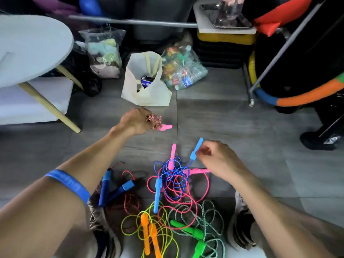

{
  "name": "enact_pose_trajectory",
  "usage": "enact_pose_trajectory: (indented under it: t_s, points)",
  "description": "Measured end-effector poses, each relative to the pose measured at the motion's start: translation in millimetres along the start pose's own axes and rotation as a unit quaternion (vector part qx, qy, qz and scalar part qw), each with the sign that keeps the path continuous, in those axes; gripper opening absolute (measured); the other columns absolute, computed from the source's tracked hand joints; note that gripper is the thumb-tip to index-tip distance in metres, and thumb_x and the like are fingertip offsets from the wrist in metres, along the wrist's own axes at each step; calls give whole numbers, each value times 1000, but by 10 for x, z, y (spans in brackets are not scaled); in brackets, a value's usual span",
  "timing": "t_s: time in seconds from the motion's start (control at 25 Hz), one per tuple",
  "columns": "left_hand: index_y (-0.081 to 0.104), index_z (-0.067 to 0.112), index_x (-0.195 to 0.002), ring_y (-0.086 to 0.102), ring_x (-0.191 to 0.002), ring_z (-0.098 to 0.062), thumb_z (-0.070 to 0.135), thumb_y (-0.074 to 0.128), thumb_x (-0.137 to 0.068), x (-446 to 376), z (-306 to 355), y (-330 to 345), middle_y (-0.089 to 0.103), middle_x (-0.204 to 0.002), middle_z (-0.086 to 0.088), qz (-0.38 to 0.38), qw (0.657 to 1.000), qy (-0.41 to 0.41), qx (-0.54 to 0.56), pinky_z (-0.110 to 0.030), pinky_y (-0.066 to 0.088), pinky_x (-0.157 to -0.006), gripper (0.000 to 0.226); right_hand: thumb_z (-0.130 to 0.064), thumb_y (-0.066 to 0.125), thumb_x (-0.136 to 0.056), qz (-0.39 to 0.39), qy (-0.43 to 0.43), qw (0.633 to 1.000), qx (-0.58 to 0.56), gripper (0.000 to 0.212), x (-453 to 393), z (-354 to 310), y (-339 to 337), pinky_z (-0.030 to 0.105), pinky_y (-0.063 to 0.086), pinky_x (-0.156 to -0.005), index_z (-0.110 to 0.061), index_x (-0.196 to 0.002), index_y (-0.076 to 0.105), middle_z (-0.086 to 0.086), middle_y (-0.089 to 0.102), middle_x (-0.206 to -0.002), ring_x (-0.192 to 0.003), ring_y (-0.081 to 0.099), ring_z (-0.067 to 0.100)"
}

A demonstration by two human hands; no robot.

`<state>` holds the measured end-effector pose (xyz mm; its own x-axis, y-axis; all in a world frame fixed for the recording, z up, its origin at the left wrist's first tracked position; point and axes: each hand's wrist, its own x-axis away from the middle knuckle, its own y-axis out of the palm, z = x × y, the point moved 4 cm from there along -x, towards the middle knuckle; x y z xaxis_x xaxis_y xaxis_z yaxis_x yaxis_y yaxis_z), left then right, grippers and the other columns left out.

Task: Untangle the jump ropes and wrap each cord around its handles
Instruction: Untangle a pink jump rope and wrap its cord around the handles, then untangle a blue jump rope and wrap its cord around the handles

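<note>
The left hand (pixel 135 121) grips a wound pink-handled rope (pixel 158 122) out over the floor (pixel 232 118), while the right hand (pixel 214 157) pinches a blue handle (pixel 196 148) rising from the blue-and-pink tangle (pixel 175 175) beside other loose ropes (pixel 186 226).

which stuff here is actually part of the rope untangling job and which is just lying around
Part of the job:
wrapped pink-handled rope in the left hand
blue handle pinched by the right hand
blue and pink tangle
orange-handled yellow rope
green-handled rope
dark blue-handled rope

Just lying about:
cream bag
clear plastic bags
foam hoop
</note>
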<state>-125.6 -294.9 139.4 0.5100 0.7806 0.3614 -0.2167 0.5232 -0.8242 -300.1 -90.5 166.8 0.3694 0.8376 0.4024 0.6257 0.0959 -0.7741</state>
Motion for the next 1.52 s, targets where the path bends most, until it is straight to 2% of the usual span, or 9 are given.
enact_pose_trajectory:
  t_s: [0.16, 0.32, 0.48, 0.64, 0.84, 0.96, 1.16, 1.36, 1.52]
  points:
    - [68, 27, -97, 65, -96, -35, 32, 64, -83, -269, -418, 457, 70, -102, -9, 66, 991, -113, 6, -37, 52, -82, 15, -19, 60, -85, -87, 52, 995, 22, 13, -416, 707, 645, 27, 48, -78, -26, -73, 61, 3, 72, -91, -93, 67, 24]
    - [68, 23, -100, 64, -97, -40, 29, 60, -85, -419, -777, 901, 70, -101, -13, 100, 981, -167, 27, -39, 53, -80, 18, -13, 64, -83, -70, 41, 995, 56, 38, -929, 1046, 1467, 28, 47, -83, -18, -120, 61, 7, 69, -117, -106, 64, 25]
    - [64, 32, -118, 64, -106, -32, 31, 69, -78, -340, -1113, 1480, 68, -115, -6, -107, 981, -153, -59, -35, 52, -86, 40, 4, 60, -80, -81, -33, 987, 132, 79, -1173, 1123, 2294, 40, 55, -82, -22, -148, 30, 9, 40, -148, -113, 61, 30]
    - [60, 27, -118, 66, -98, -34, 23, 60, -79, -154, -1203, 1537, 68, -113, -6, -13, 982, -167, -85, -38, 56, -82, 40, -14, 54, -91, -87, 8, 980, 181, 21, -1203, 1158, 2461, 38, 53, -78, -15, -112, 59, 9, 67, -113, -102, 66, 31]
    - [66, 30, -90, 68, -87, -25, 23, 69, -72, 119, -793, 1457, 71, -89, 1, -60, 990, -116, 56, -29, 52, -75, 20, -35, 61, -90, 7, -25, 1000, -13, 38, -958, 557, 1198, 34, 29, -55, -15, -61, 47, 0, 49, -60, -63, 49, 22]
    - [58, 46, -101, 66, -85, -12, 44, 73, -50, 370, -297, 1188, 69, -95, 13, -64, 987, -38, 144, -23, 53, -76, 53, -34, 64, -89, 18, -103, 983, -149, 40, -554, -73, 123, 26, 23, -49, -6, -63, 49, -8, 33, -52, -51, 32, 7]
    - [31, 48, -128, 49, -106, 11, 18, 91, -62, 858, 699, 494, 46, -116, 28, -53, 956, 120, 264, 4, 37, -72, 94, -29, 58, -93, 15, -221, 906, -361, 30, 298, -895, -984, 25, 31, -41, -18, -65, 60, 1, 45, -62, -43, 36, 7]
    - [56, 28, -110, 60, -80, -1, 10, 86, -69, 1255, 1252, 17, 65, -93, 14, 0, 910, 181, 373, -16, 51, -71, 54, -31, 41, -102, 31, -320, 811, -488, 39, 998, -1359, -1692, 22, 32, -40, -16, -66, 46, 3, 50, -59, -37, 33, 15]
    - [69, 14, -76, 39, -45, -7, 14, 68, -89, 1465, 1389, -120, 48, -49, 7, 20, 893, 179, 413, -19, 35, -49, 14, -33, 44, -103, 140, -279, 811, -495, 36, 1070, -1312, -1984, 24, 35, -41, -13, -75, 52, 5, 55, -65, -36, 36, 13]
